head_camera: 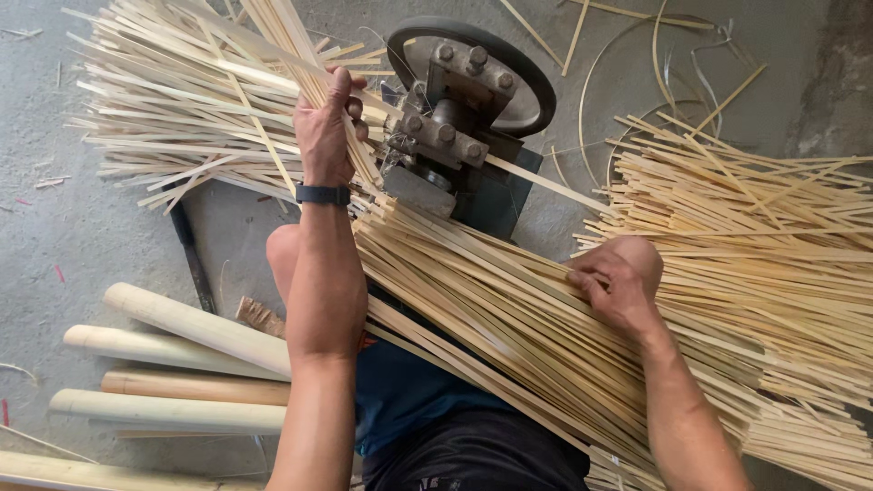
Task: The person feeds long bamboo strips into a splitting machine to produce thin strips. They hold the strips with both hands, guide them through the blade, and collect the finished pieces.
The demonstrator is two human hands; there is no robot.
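Observation:
My left hand (327,127) is closed around a bundle of thin pale bamboo strips (273,36), just left of a grey metal machine (446,118) with bolts and a black-rimmed wheel. A dark band sits on that wrist. My right hand (614,286) rests fingers-down on a thick sheaf of bamboo strips (491,318) lying across my lap, pinching at one strip. A single strip (546,185) sticks out of the machine toward the right.
Heaps of loose strips lie on the concrete floor at upper left (164,118) and at right (755,236). Several round bamboo poles (182,364) lie at lower left. Curled thin shavings (673,55) are scattered behind the machine.

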